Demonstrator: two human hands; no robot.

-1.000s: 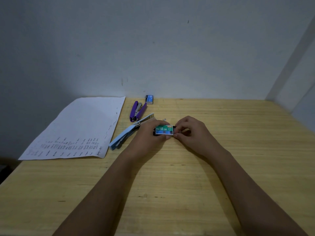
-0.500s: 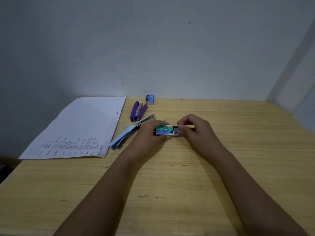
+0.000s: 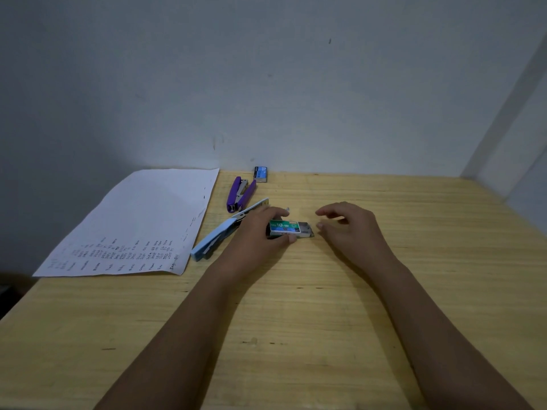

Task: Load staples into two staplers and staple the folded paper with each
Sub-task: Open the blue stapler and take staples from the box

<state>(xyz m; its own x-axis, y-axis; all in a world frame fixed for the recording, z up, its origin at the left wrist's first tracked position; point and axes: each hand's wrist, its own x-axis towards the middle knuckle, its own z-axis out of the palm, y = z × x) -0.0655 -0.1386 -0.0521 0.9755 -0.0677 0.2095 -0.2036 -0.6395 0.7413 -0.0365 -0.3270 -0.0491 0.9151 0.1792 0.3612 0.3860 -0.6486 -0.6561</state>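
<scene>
My left hand (image 3: 257, 235) pins a green staple box (image 3: 285, 227) to the wooden table, and the box's inner tray (image 3: 306, 230) sticks out on the right. My right hand (image 3: 349, 229) hovers just right of that tray with fingers apart, holding nothing. A light blue stapler (image 3: 216, 239) lies swung wide at its hinge to the left of my left hand, partly hidden by it. Farther back rests a purple stapler (image 3: 240, 194), also swung apart. A white sheet of paper (image 3: 139, 220) with handwriting lies flat at the left.
A second small blue staple box (image 3: 260, 174) stands against the grey wall behind the purple stapler. The wooden table (image 3: 296, 321) stretches toward me and to the right, where a wall corner rises. The paper overhangs the table's left edge.
The inner tray has slid out of the green box to the right. My right hand has let go of it and drawn back a little, fingers spreading.
</scene>
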